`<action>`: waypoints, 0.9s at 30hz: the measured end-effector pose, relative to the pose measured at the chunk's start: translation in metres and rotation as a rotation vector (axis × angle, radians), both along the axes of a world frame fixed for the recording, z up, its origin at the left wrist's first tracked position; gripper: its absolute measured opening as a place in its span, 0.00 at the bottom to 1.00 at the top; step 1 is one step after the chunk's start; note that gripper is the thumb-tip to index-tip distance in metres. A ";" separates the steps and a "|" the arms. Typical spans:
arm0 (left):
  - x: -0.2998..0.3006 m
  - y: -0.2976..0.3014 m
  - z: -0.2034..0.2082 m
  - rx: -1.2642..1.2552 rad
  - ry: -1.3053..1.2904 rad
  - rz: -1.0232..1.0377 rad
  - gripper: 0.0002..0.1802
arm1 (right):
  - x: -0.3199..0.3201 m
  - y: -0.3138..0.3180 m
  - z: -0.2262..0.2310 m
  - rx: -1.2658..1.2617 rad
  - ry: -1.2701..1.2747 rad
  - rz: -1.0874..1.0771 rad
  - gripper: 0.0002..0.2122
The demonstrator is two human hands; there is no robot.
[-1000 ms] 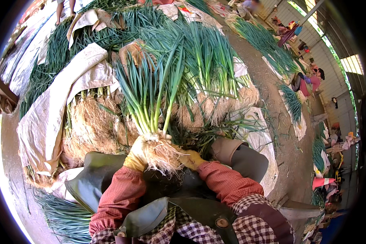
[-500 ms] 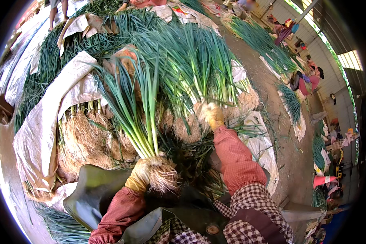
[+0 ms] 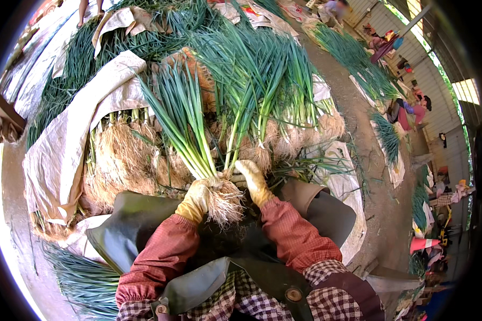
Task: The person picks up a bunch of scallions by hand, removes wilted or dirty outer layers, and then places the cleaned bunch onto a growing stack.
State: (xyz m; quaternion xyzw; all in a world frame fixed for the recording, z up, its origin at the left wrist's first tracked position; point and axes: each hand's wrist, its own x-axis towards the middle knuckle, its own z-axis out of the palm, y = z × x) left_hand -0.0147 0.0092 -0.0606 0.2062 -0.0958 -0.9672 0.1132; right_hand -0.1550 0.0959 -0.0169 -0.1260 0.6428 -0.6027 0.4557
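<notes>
My left hand point(image 3: 194, 201), in a yellowed work glove, is closed round the white base of a bunch of green onions point(image 3: 186, 140). Their pale, shaggy roots stick out over my lap, and the leaves fan away up and to the left. My right hand point(image 3: 255, 183), gloved the same way, is close beside it. Its thumb and fingers pinch a few more green onion stalks point(image 3: 232, 140) at the base, against the bunch. Just beyond both hands lies a large heap of green onions point(image 3: 268, 80), roots toward me.
Whitish sacking point(image 3: 64, 160) partly covers more rooted onions point(image 3: 120, 160) on the left. A dark apron point(image 3: 139, 219) spreads over my lap. More onions point(image 3: 85, 275) lie at lower left. Across the dirt floor point(image 3: 380, 214) are other onion rows, a seated person point(image 3: 412, 112) and a traffic cone point(image 3: 424, 244).
My right hand has come back from the heap toward my left hand, bringing a few stalks to the bunch. The left hand keeps its hold on the bunch.
</notes>
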 end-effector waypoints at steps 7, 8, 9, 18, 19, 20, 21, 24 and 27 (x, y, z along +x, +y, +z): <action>-0.004 0.020 0.020 -0.102 -0.156 0.050 0.12 | -0.004 -0.012 -0.001 0.138 0.862 0.184 0.16; -0.003 0.021 0.021 -0.127 -0.192 0.066 0.11 | 0.001 -0.008 -0.011 0.210 1.071 0.228 0.17; 0.001 0.021 0.014 -0.173 -0.228 0.047 0.11 | 0.009 -0.005 -0.007 0.282 1.120 0.266 0.16; -0.009 0.014 -0.012 -0.142 -0.260 0.297 0.10 | 0.037 0.022 0.039 -0.394 0.964 0.396 0.04; -0.006 0.009 -0.005 -0.147 -0.272 0.221 0.10 | 0.027 0.020 0.060 -0.458 0.803 0.217 0.05; -0.008 0.014 -0.003 -0.067 -0.389 0.236 0.08 | 0.007 0.015 0.084 -0.510 0.629 0.043 0.07; -0.004 0.014 0.000 -0.036 -0.331 0.241 0.08 | -0.016 0.009 0.116 -0.536 0.791 -0.161 0.09; -0.006 0.011 0.019 -0.043 -0.158 0.237 0.11 | -0.114 0.027 0.107 -0.552 0.491 -0.928 0.08; -0.010 0.012 0.033 -0.023 0.017 0.107 0.16 | -0.125 0.039 0.025 0.078 0.193 -0.483 0.10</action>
